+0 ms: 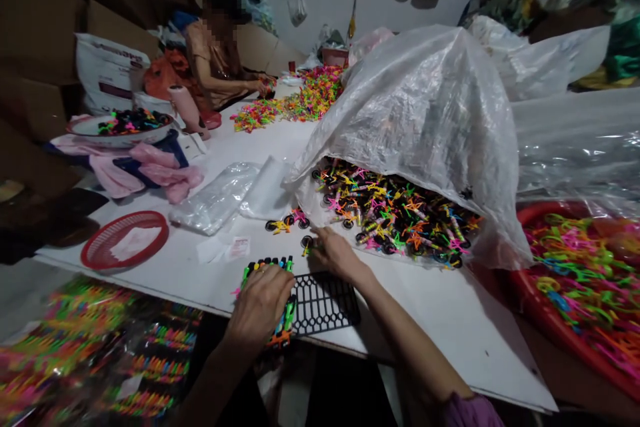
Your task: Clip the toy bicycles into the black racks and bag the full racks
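Observation:
A black grid tray [325, 303] lies at the near edge of the white table [440, 320]. Its left part holds a row of small colourful toy bicycles [267, 265]. My left hand [260, 303] lies over that filled part, fingers curled on the toys. My right hand [334, 252] reaches just past the tray, fingers pinched on a small toy bicycle [307, 242]. A heap of the same toys [400, 213] spills from a big clear plastic bag [425, 107] right beside that hand. Two loose toys [287, 221] lie nearby.
A red mesh lid [123, 239] and clear small bags [220, 197] lie to the left. A red basin of colourful parts [580, 280] stands at the right. Another person [220, 47] works at the far end by more toys [305, 100]. Packed toys [90, 347] lie low left.

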A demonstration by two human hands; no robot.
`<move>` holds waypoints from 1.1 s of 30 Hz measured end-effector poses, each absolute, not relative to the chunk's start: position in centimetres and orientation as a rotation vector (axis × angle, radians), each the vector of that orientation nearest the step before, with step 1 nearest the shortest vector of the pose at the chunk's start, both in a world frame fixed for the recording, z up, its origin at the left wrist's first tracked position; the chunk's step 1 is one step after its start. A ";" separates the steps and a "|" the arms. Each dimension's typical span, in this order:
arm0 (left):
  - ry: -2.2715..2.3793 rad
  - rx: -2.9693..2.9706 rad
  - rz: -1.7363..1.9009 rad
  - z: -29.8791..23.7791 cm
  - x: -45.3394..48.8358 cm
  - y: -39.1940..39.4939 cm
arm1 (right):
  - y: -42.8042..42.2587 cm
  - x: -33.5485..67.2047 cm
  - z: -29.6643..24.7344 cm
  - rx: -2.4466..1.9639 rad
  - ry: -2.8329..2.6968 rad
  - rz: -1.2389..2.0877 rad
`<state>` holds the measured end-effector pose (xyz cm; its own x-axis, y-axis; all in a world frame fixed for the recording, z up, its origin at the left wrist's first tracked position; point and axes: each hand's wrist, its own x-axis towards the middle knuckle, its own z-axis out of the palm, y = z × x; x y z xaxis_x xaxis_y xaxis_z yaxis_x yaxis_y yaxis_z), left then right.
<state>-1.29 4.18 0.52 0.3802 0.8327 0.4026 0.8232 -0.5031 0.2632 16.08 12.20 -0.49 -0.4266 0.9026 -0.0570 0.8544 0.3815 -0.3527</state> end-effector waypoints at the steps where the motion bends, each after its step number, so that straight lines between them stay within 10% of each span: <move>1: 1.546 2.597 0.771 0.5 -1.3 4.1 | 12.6 16.6 -0.5 -1.637 -2.474 0.440; 9: 1.479 2.601 0.720 0.8 -1.0 3.3 | 13.6 18.1 -2.1 -1.585 -2.565 0.204; 20: 1.607 2.505 0.693 1.1 0.6 5.9 | 7.1 18.3 -3.8 -1.475 -1.395 1.255; 25: 1.544 2.262 1.006 3.7 1.4 6.9 | 6.4 19.1 -1.0 -1.376 -1.636 1.240; 33: 1.294 1.866 0.533 6.3 4.0 7.8 | 5.6 20.2 2.3 -1.280 -1.940 1.152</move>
<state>4.01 7.77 6.34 0.3914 0.9155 -0.0928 0.5852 -0.1699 0.7929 20.18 5.57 2.29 -0.4024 0.9153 -0.0168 0.4528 0.1830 -0.8726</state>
